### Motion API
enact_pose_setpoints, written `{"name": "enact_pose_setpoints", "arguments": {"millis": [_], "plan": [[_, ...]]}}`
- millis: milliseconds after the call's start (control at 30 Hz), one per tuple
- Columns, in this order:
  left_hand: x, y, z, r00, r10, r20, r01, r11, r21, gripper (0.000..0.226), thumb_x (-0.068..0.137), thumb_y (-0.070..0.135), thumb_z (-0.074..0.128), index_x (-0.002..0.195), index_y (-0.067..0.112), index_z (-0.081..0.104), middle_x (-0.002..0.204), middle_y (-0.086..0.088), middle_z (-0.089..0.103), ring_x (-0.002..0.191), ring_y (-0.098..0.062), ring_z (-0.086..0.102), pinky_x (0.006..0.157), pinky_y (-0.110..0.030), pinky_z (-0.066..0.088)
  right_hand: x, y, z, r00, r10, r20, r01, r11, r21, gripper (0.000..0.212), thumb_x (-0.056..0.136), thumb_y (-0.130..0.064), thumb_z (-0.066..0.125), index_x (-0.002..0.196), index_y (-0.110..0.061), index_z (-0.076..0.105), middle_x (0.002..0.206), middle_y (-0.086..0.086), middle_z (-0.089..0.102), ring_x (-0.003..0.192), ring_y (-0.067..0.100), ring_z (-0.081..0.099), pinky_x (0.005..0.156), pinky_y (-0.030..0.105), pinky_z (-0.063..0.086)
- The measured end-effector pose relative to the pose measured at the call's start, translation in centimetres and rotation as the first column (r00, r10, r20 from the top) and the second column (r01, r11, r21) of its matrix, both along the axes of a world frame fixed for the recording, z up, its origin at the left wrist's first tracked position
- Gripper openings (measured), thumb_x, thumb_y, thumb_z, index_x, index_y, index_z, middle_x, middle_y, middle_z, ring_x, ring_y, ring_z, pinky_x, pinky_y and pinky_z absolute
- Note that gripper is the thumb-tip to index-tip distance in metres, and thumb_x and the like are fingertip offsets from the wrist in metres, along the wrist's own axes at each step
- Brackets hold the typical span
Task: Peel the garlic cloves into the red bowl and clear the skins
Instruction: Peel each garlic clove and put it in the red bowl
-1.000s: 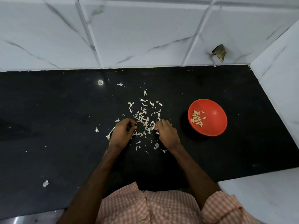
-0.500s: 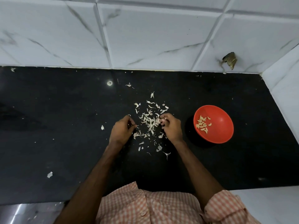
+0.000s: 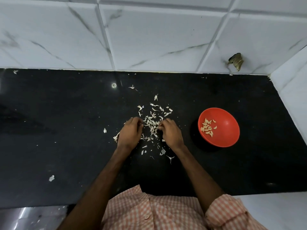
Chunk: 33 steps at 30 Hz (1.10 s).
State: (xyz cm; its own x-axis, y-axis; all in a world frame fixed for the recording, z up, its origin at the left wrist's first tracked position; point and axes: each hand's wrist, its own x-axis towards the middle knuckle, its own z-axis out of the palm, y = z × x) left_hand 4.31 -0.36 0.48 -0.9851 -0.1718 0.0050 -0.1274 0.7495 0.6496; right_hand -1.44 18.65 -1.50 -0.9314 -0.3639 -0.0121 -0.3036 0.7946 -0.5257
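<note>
Black counter beneath white marbled wall tiles. We see garlic skins scattered at centre, the left hand and right hand curled on either side of the pile; whether either grip holds skins we cannot tell. Peeled cloves lie in the red bowl, right of the pile.

- The left hand curls its fingers down and inward; whatever they hold is hidden.
- The right hand has its fingertips among the skins; whether they pinch one cannot be told.
- A pale scrap on the table is too small to name.
- The checked shirt is cut off by the bottom edge.
</note>
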Motion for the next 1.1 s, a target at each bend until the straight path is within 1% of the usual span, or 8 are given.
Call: {"name": "enact_pose_setpoints", "arguments": {"millis": [200, 433, 567, 633, 767, 867, 967, 1100], "plan": [[-1.2, 2.1, 1.1, 0.99, -0.136, 0.024, 0.134, 0.988, 0.081, 0.017, 0.097, 0.033, 0.062, 0.099, 0.016, 0.066, 0.092, 0.002, 0.068, 0.079, -0.015, 0.064, 0.073, -0.036, 0.053, 0.3, -0.3, 1.4, 0.993, -0.047, 0.109, 0.079, 0.947, -0.313, 0.007, 0.093, -0.006, 0.068, 0.099, -0.009, 0.072, 0.095, 0.002, 0.073, 0.089, 0.014, 0.067, 0.082, 0.031, 0.055], [-1.7, 2.6, 0.8, 0.992, -0.101, 0.08, 0.076, 0.959, 0.272, 0.013, 0.089, 0.019, 0.076, 0.1, 0.015, 0.07, 0.086, 0.012, 0.07, 0.071, 0.008, 0.064, 0.067, -0.006, 0.045, 1.0, -0.4, 2.4, 0.992, -0.054, 0.116, 0.097, 0.908, -0.408, 0.016, 0.093, 0.003, 0.064, 0.101, -0.009, 0.071, 0.096, -0.001, 0.073, 0.088, 0.007, 0.069, 0.08, 0.021, 0.056], [-1.5, 2.9, 0.3, 0.996, -0.02, 0.081, -0.007, 0.947, 0.32, 0.008, 0.088, 0.019, 0.076, 0.093, 0.015, 0.071, 0.08, 0.011, 0.07, 0.07, 0.008, 0.064, 0.07, -0.014, 0.049, 1.0, -0.1, 2.6, 0.99, -0.108, 0.093, 0.137, 0.901, -0.412, 0.012, 0.094, -0.003, 0.065, 0.102, -0.008, 0.073, 0.096, -0.002, 0.074, 0.087, 0.003, 0.068, 0.078, 0.013, 0.052], [-1.2, 2.1, -0.1, 0.995, 0.042, 0.094, -0.068, 0.951, 0.303, 0.012, 0.092, 0.03, 0.071, 0.091, 0.019, 0.069, 0.08, 0.01, 0.071, 0.072, 0.001, 0.066, 0.072, -0.026, 0.055, 0.9, 0.5, 2.4, 0.985, -0.152, 0.083, 0.173, 0.906, -0.386, 0.009, 0.094, -0.009, 0.069, 0.102, -0.009, 0.074, 0.096, -0.002, 0.074, 0.086, 0.001, 0.066, 0.079, 0.012, 0.05], [-0.5, 0.8, -0.7, 0.992, 0.005, 0.127, -0.035, 0.972, 0.234, 0.01, 0.096, 0.03, 0.065, 0.095, 0.02, 0.068, 0.092, 0.01, 0.073, 0.084, -0.006, 0.068, 0.082, -0.033, 0.057, 1.1, 1.8, 1.5, 0.983, -0.145, 0.112, 0.169, 0.954, -0.247, 0.02, 0.093, -0.005, 0.068, 0.109, -0.016, 0.072, 0.105, -0.006, 0.074, 0.097, 0.005, 0.067, 0.088, 0.029, 0.056], [0.0, 1.2, -0.7, 0.985, -0.119, 0.124, 0.108, 0.99, 0.091, 0.007, 0.093, 0.025, 0.068, 0.098, 0.022, 0.066, 0.099, 0.009, 0.067, 0.09, -0.01, 0.063, 0.082, -0.034, 0.053, 1.8, 1.7, 1.4, 1.0, -0.004, 0.005, 0.004, 0.999, -0.044, 0.016, 0.096, -0.018, 0.066, 0.111, -0.019, 0.072, 0.113, -0.006, 0.066, 0.108, 0.011, 0.054, 0.087, 0.031, 0.05], [0.1, 1.3, -0.8, 0.989, -0.109, 0.102, 0.105, 0.994, 0.039, 0.007, 0.093, 0.024, 0.066, 0.1, 0.021, 0.067, 0.102, 0.007, 0.066, 0.092, -0.014, 0.062, 0.08, -0.034, 0.051, 2.6, 1.1, 1.2, 0.987, 0.156, 0.029, -0.158, 0.982, 0.1, 0.021, 0.095, -0.034, 0.067, 0.108, -0.019, 0.07, 0.113, -0.006, 0.058, 0.11, 0.011, 0.046, 0.081, 0.028, 0.047], [0.0, 1.3, -0.9, 0.991, -0.11, 0.072, 0.107, 0.994, 0.036, 0.006, 0.094, 0.024, 0.065, 0.099, 0.021, 0.068, 0.102, 0.007, 0.066, 0.091, -0.014, 0.061, 0.079, -0.034, 0.05, 3.1, 0.5, 0.6, 0.981, 0.191, -0.029, -0.185, 0.971, 0.151, 0.011, 0.096, -0.019, 0.066, 0.107, -0.016, 0.066, 0.115, -0.003, 0.057, 0.11, 0.014, 0.05, 0.086, 0.033, 0.053]]}}
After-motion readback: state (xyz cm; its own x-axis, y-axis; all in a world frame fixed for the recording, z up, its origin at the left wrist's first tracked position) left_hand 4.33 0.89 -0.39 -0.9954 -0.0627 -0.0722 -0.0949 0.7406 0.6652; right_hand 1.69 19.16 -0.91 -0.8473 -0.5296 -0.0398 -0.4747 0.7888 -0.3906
